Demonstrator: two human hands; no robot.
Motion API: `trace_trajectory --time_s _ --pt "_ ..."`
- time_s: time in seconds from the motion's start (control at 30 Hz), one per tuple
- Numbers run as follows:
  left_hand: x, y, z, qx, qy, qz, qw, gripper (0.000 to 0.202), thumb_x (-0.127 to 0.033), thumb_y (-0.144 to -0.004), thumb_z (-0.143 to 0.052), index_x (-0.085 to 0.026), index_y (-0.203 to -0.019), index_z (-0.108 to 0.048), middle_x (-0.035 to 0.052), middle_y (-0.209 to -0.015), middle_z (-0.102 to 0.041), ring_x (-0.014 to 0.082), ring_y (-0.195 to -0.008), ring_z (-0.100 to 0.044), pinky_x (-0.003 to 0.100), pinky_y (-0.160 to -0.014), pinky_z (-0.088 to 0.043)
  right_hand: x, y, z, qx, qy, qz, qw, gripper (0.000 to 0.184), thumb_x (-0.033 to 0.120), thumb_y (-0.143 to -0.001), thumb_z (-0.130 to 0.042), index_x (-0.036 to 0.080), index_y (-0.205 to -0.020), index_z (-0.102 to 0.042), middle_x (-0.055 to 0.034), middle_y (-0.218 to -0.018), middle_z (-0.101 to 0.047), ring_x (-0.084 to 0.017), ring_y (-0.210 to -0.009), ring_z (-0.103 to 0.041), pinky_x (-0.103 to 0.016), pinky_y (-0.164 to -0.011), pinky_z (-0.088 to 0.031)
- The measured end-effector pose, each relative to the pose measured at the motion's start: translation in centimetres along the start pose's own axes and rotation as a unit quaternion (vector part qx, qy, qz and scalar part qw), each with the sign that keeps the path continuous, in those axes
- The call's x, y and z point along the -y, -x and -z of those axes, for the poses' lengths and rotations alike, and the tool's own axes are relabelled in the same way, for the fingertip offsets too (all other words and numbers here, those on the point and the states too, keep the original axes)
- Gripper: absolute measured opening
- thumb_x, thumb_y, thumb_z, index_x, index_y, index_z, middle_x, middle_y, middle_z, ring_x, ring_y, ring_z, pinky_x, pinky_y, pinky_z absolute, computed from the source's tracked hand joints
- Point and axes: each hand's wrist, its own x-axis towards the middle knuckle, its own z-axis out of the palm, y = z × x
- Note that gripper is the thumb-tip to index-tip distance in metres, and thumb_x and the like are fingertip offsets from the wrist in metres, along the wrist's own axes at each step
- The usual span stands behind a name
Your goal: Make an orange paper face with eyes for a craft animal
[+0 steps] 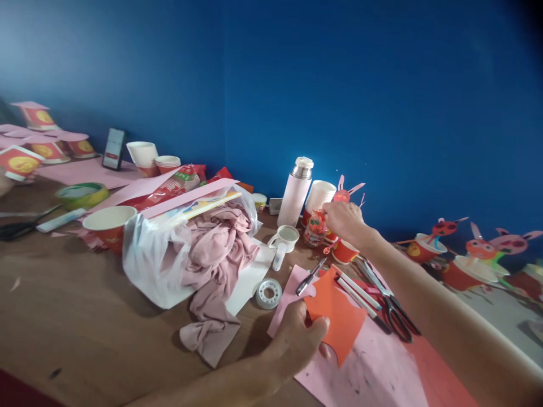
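Blue wall backs a cluttered wooden surface (85, 316). Low centre, my left hand (292, 345) pinches the orange paper cutout (339, 319) over pink paper (373, 367). Centre right, my right hand (345, 220) curls beside the stack of paper cups (319, 195); I cannot tell whether its grip is closed. Cup labels are too blurred to read.

Left hand (297, 339): low and near, palm down, thumb pressed against the bent fingers in a pinch.
Left forearm (220, 384): bare, enters from the bottom edge.
Right hand (345, 221): stretched far forward, back upward, fingers curled down.
Right arm (424, 294): bare, extended from the lower right.
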Motion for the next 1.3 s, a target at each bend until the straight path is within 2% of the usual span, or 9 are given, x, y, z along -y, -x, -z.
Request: trace_trajectory --time_s 0.2,0.4,0.53,0.8,1.0,1.2,1.3 --pt "0.2 -0.2 0.1 -0.019 -0.016 0.009 1.000 0.012 -0.026 -0.070 -0.049 -0.015 -0.074 -0.051 -0.0042 -0.041 -0.051 0.0082 -0.033 -0.040 0.017 -0.034 -0.028 0.1 -0.2 -0.2 0.025 0.000 0.005 1.000 0.028 0.029 -0.088 -0.052 0.016 -0.112 -0.053 -0.0074 -0.113 -0.057 -0.019 -0.094 -0.059 -0.039 -0.078 -0.050" --pt "-0.4 0.1 0.2 -0.013 -0.016 0.016 1.000 0.013 -0.025 -0.071 -0.048 -0.014 -0.077 -0.052 -0.0051 -0.040 -0.049 0.0075 -0.032 -0.036 0.018 -0.035 -0.028 -0.1 -0.3 -0.3 0.050 -0.028 0.028 0.998 0.028 0.029 -0.088 -0.052 0.016 -0.113 -0.053 -0.0072 -0.113 -0.057 -0.019 -0.094 -0.058 -0.039 -0.078 -0.050" --pt "-0.2 0.0 0.3 -0.012 -0.009 0.013 1.000 0.014 -0.026 -0.071 -0.049 -0.015 -0.077 -0.052 -0.0058 -0.040 -0.047 0.0088 -0.034 -0.041 0.018 -0.036 -0.028 -0.3 -0.5 -0.4 0.073 -0.054 0.043 0.995 0.028 0.029 -0.088 -0.052 0.016 -0.112 -0.054 -0.0072 -0.112 -0.057 -0.019 -0.093 -0.059 -0.039 -0.078 -0.050" --pt "-0.2 -0.2 0.3 -0.009 -0.014 0.017 1.000 0.012 -0.025 -0.072 -0.047 -0.014 -0.078 -0.051 -0.0053 -0.039 -0.049 0.0075 -0.032 -0.036 0.018 -0.036 -0.028 0.1 -0.8 -0.3 0.103 -0.079 0.018 0.991 0.027 0.030 -0.088 -0.051 0.016 -0.111 -0.055 -0.0067 -0.112 -0.057 -0.019 -0.093 -0.059 -0.039 -0.079 -0.049" --pt "-0.1 -0.3 0.3 -0.001 0.010 0.014 1.000 0.009 -0.024 -0.073 -0.046 -0.015 -0.075 -0.048 -0.0058 -0.037 -0.046 0.0074 -0.032 -0.039 0.017 -0.035 -0.026 0.0 -0.5 -0.3 0.070 -0.087 0.019 0.994 0.027 0.030 -0.088 -0.051 0.016 -0.111 -0.054 -0.0068 -0.112 -0.057 -0.019 -0.093 -0.059 -0.039 -0.078 -0.050" --pt "-0.2 -0.2 0.2 0.000 0.007 0.018 1.000 0.009 -0.025 -0.071 -0.048 -0.017 -0.072 -0.045 -0.0073 -0.034 -0.043 0.0085 -0.030 -0.039 0.016 -0.032 -0.025 0.1 0.2 -0.2 0.002 -0.096 0.008 0.995 0.026 0.032 -0.088 -0.051 0.015 -0.109 -0.055 -0.0059 -0.108 -0.059 -0.018 -0.089 -0.060 -0.038 -0.076 -0.050" --pt "0.0 -0.3 0.3 -0.014 0.005 0.023 1.000 0.011 -0.028 -0.071 -0.050 -0.018 -0.073 -0.044 -0.0072 -0.035 -0.046 0.0088 -0.029 -0.038 0.017 -0.031 -0.024 0.4 0.6 0.2 -0.043 -0.106 -0.010 0.993 0.024 0.033 -0.089 -0.048 0.014 -0.099 -0.060 -0.0068 -0.097 -0.063 -0.018 -0.083 -0.061 -0.035 -0.071 -0.049"
